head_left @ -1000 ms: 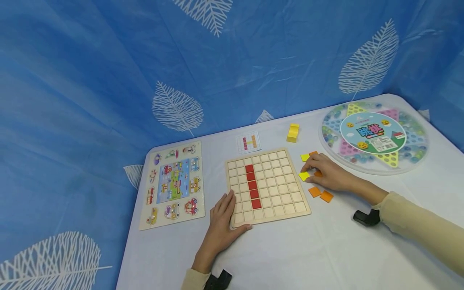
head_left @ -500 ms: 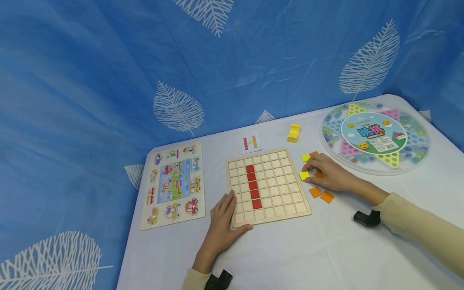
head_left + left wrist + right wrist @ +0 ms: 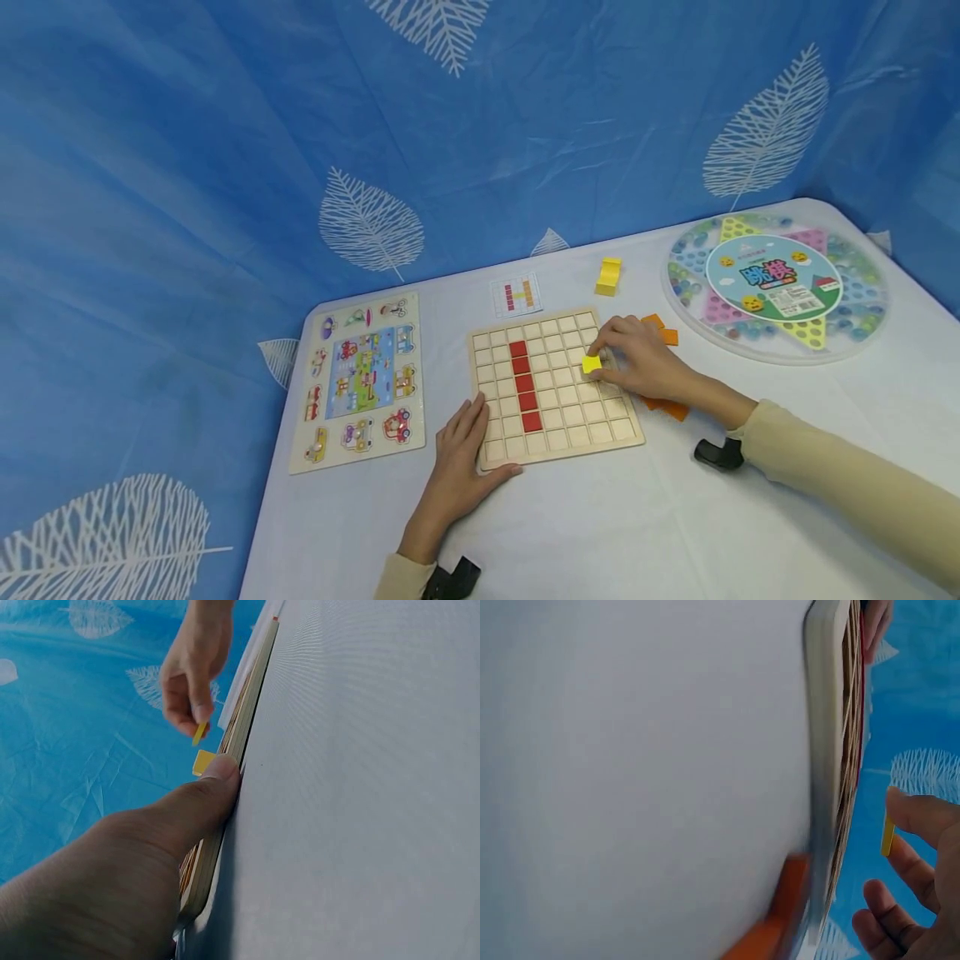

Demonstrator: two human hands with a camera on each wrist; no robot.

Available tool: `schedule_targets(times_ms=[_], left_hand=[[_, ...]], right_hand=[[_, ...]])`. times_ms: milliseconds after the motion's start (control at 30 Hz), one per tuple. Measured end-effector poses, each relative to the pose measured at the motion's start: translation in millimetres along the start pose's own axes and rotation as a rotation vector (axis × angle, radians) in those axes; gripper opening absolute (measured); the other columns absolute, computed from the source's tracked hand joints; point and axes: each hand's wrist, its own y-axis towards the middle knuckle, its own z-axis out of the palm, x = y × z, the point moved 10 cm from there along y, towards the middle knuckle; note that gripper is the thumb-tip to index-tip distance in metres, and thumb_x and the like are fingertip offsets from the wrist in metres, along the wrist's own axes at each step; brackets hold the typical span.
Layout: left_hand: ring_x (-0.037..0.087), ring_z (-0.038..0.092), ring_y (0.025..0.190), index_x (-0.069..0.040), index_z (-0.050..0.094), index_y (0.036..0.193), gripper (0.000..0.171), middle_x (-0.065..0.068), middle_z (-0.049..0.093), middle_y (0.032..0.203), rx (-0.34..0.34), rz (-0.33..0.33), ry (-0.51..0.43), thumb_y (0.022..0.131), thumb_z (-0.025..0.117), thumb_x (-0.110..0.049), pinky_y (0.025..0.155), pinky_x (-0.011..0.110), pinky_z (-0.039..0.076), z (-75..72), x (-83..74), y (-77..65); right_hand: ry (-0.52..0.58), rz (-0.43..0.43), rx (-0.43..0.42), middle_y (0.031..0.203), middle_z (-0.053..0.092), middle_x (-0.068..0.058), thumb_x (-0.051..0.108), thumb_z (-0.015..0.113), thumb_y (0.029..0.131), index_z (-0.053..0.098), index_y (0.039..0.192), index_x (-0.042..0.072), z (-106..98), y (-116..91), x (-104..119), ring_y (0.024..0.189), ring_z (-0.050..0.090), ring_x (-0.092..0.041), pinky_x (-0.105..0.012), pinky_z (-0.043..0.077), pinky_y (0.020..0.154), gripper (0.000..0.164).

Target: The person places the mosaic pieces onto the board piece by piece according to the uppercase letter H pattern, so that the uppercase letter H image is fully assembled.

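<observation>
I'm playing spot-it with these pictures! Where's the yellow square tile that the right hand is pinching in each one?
Head: the yellow tile is right of center, slightly below the middle, in the right hand.
Left wrist: it's left of center, in the upper half, seen edge-on.
Right wrist: it's toward the right edge, below the middle, edge-on again.
Shared landmark: the wooden grid board.

I can read the large characters 跳棋 on the oval label of the round game box on my desk. Smaller print runs below them, and a white sticker there carries lines too small for me to make out.
</observation>
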Motion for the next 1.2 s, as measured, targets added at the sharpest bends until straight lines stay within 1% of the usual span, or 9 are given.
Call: schedule_targets(times_ms=[100, 233, 433, 600, 767, 1033, 1200], left_hand=[[0.029, 0.021, 0.149, -0.006, 0.032, 0.153, 0.1, 0.005, 0.025, 0.162, -0.001, 0.004, 0.008, 0.077, 0.078, -0.052, 0.11, 0.054, 0.024, -0.1, -0.5, 0.1], [0.03, 0.021, 0.149, -0.005, 0.032, 0.153, 0.099, 0.005, 0.026, 0.162, 0.001, 0.007, 0.003, 0.077, 0.078, -0.051, 0.11, 0.054, 0.024, -0.9, -1.4, 0.1], [0.029, 0.02, 0.149, -0.006, 0.032, 0.153, 0.1, 0.004, 0.025, 0.162, 0.01, 0.0, 0.002, 0.078, 0.078, -0.052, 0.111, 0.054, 0.024, -1.4, -0.9, -0.3], [0.031, 0.022, 0.148, -0.005, 0.032, 0.153, 0.099, 0.006, 0.026, 0.162, 0.001, 0.006, 0.011, 0.077, 0.078, -0.051, 0.109, 0.055, 0.025, -2.4, -2.0, -0.1], [0.029, 0.021, 0.149, -0.006, 0.032, 0.153, 0.099, 0.004, 0.025, 0.163, 0.013, -0.004, 0.007, 0.078, 0.077, -0.052, 0.11, 0.055, 0.024, -1.1, -1.6, 0.2], [0.029, 0.02, 0.149, -0.007, 0.031, 0.153, 0.099, 0.004, 0.025, 0.163, 0.021, -0.016, 0.012, 0.078, 0.077, -0.052, 0.11, 0.055, 0.025, -0.2, 0.1, 0.0], [0.029, 0.02, 0.149, -0.007, 0.031, 0.154, 0.099, 0.003, 0.024, 0.163, 0.023, -0.019, 0.022, 0.078, 0.077, -0.053, 0.11, 0.055, 0.025, 0.0, 0.5, 0.7]], right_hand=[[0.018, 0.014, -0.001, 0.099, 0.06, 0.0, 0.025, 0.086, 0.074, 0.07, 0.091, 0.019, 8, 8, 11, 0.095, 0.05, -0.021, -0.043, 0.029, 0.082, 0.024], [0.045, 0.037, 0.031, 0.099, 0.06, 0.001, 0.025, 0.086, 0.074, 0.07, 0.091, 0.019, 21, 17, 22, 0.097, 0.05, -0.021, -0.041, 0.028, 0.081, 0.023], [0.033, 0.058, 0.077, 0.1, 0.06, 0.003, 0.027, 0.085, 0.075, 0.071, 0.092, 0.021, 42, 24, 33, 0.104, 0.05, -0.021, -0.044, 0.028, 0.085, 0.023], [0.023, 0.083, 0.099, 0.099, 0.06, 0.003, 0.029, 0.084, 0.076, 0.071, 0.092, 0.02, 53, 30, 39, 0.105, 0.05, -0.022, -0.042, 0.028, 0.084, 0.023], [0.012, 0.102, 0.106, 0.1, 0.061, 0.002, 0.03, 0.084, 0.077, 0.07, 0.093, 0.02, 58, 31, 37, 0.102, 0.051, -0.021, -0.042, 0.028, 0.084, 0.023], [0.014, 0.11, 0.099, 0.102, 0.061, 0.001, 0.029, 0.084, 0.077, 0.071, 0.092, 0.019, 60, 31, 32, 0.106, 0.051, -0.024, -0.046, 0.029, 0.087, 0.023], [0.006, 0.099, 0.091, 0.103, 0.061, 0.001, 0.029, 0.084, 0.077, 0.071, 0.092, 0.019, 60, 32, 30, 0.105, 0.051, -0.024, -0.047, 0.028, 0.088, 0.022]])
